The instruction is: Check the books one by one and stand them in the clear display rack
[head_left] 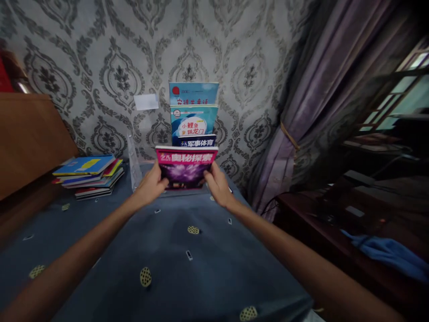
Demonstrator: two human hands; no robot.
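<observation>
Book (185,173): pink title band (166,157), white lettering (192,158), purple picture (179,171); left fingers (163,184), right fingers (209,177) hold 2 sides.

Grey damask-patterned wallpaper (250,74) covered the back wall. Purple fabric curtain (304,85) hung at right, cinched by a thin tan cord (288,135). Flat brown wooden panel (30,138) stood far left. Crumpled bright-blue cloth (389,255) lay lower right.

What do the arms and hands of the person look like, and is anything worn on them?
The left hand and right hand wear no gloves. Both forearms are bare, with no sleeve, watch or bracelet visible; rings are hard to tell.
</observation>
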